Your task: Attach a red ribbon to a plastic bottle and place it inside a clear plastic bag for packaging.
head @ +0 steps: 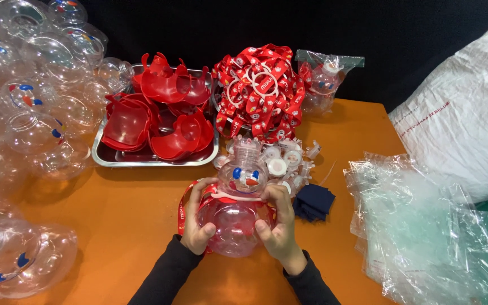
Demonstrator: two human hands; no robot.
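A clear plastic bottle shaped like a round figure (237,212) stands on the orange table (131,209), with blue eyes and a red nose on its head. A red strap (183,210) and a white ring sit around its neck. My left hand (199,223) grips its left side and my right hand (278,226) grips its right side, fingers on the neck ring.
A metal tray (148,160) of red plastic shells lies behind, next to a pile of red straps (258,90). Several clear bottles (29,101) heap at the left. Clear caps (286,158), a dark blue cloth (313,201), clear bags (425,226) and a white sack (464,113) are at the right.
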